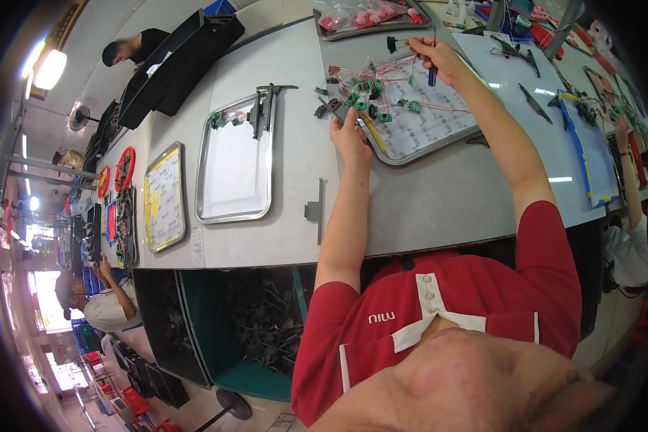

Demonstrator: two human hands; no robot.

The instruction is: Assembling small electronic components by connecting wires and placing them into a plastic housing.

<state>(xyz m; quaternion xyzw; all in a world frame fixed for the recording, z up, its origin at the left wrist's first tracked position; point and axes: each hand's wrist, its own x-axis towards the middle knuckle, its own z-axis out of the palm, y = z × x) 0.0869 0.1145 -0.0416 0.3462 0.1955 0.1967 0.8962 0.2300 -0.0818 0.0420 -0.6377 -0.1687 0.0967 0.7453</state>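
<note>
My left hand point(351, 140) is closed at the near left edge of a metal tray point(389, 160), pinching a dark bar-shaped part point(331, 109). Beside its fingertips, small green circuit boards point(367, 86) with pink and white wires lie bunched over the tray's sheet of printed rows. My right hand point(443, 63) is raised over the tray's far side. In its fingers is a slim dark pen-shaped tool point(432, 75), pointing down. A small black part point(392, 45) juts out left of those fingertips on thin leads; how it is held is hard to make out.
Left of me stands a second metal tray point(203, 183) with green boards and black brackets point(261, 115). A loose grey bracket point(314, 211) lies near the table edge. Black bins point(173, 79) stand at the far left. Below the table, a green-sided box point(227, 378) holds dark parts. Co-workers sit at both sides.
</note>
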